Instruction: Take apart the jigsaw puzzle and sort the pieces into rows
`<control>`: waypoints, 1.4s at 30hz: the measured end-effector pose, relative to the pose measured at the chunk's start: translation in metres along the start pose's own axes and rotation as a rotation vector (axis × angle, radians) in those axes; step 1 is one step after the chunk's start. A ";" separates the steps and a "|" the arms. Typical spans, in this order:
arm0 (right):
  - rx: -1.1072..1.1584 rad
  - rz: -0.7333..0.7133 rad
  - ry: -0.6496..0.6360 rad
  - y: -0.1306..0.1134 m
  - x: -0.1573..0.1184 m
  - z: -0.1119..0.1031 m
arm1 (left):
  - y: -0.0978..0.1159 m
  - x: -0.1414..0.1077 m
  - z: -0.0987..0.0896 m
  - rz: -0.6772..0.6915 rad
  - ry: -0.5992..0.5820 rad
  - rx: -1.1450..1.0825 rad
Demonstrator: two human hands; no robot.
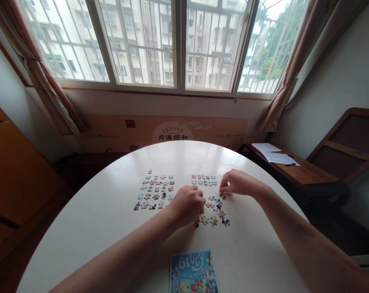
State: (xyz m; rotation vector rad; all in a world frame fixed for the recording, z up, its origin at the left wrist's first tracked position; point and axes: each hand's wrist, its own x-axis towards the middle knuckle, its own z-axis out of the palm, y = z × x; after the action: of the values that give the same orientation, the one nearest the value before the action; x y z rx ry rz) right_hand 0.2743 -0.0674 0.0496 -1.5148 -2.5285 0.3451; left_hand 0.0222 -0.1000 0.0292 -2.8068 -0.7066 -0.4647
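Observation:
Loose jigsaw puzzle pieces lie on the round white table (89,228). On the left, a block of pieces (156,189) is laid out in spaced rows, partly covered by my left hand (187,203). That hand is closed, its fingers curled down beside the middle pieces, and what they hold, if anything, is hidden. Two short rows of pieces (204,179) sit further back. My right hand (237,182) pinches at a small puzzle piece, with thumb and fingertip together, just above some dark pieces (223,196). More mixed pieces (213,220) lie nearer me, between my forearms.
A blue picture card (193,273) reading "Bluey" lies near me on the table. Behind the table a long printed box (117,132) stands below the window. To the right is a wooden bench (309,173) with papers (276,156) and pens.

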 end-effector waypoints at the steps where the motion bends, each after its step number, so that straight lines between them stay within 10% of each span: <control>1: -0.002 0.008 -0.008 -0.001 0.000 0.000 | 0.000 0.000 -0.001 -0.005 -0.001 0.011; 17: -0.281 0.232 0.188 -0.012 -0.003 0.012 | -0.024 -0.001 -0.044 -0.116 0.089 -0.064; 28: -0.287 0.325 0.400 -0.006 0.002 0.034 | -0.006 -0.026 -0.016 -0.005 -0.032 -0.293; 42: -0.170 0.191 0.564 0.008 0.007 0.042 | 0.008 -0.018 -0.003 -0.346 -0.139 -0.049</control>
State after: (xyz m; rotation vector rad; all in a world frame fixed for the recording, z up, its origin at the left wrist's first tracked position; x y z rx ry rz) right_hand 0.2666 -0.0622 0.0071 -1.6305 -2.0171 -0.2533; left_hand 0.0099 -0.1151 0.0243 -2.7882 -1.2362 -0.3468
